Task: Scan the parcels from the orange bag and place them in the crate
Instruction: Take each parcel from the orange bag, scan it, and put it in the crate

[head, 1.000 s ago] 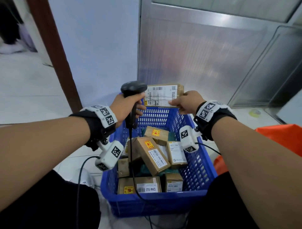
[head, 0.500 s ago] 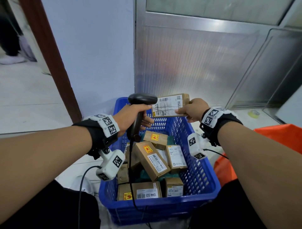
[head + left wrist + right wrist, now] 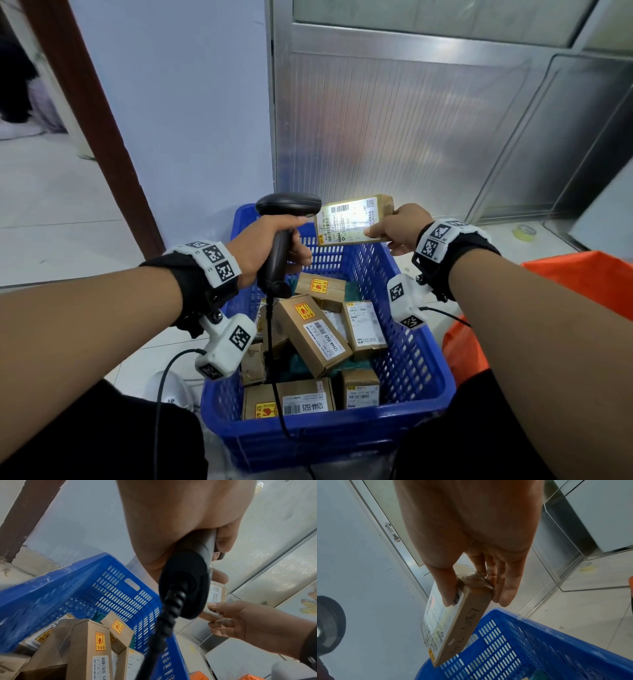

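My left hand [image 3: 270, 243] grips the handle of a black corded barcode scanner [image 3: 286, 205] above the far end of the blue crate [image 3: 424, 373]. Its head points right at a small cardboard parcel [image 3: 352, 219], whose white label is lit up. My right hand [image 3: 399, 228] pinches that parcel by its right end, thumb on the label side [image 3: 452, 596], fingers behind. In the left wrist view the scanner's base [image 3: 185, 582] hides most of the parcel [image 3: 215, 596]. Several labelled cardboard parcels [image 3: 311, 329] lie in the crate. The orange bag [image 3: 582, 281] sits at my right.
A metal-clad cabinet wall [image 3: 394, 137] stands just behind the crate, with a pale wall and dark door frame [image 3: 96, 130] to the left. A roll of tape [image 3: 524, 230] lies on the tiled floor at the right. The scanner's cable [image 3: 274, 383] hangs down into the crate.
The scanner and the parcel have come closer together and slightly lower above the crate's far end. The parcel has tilted, and its label is now brightly lit.
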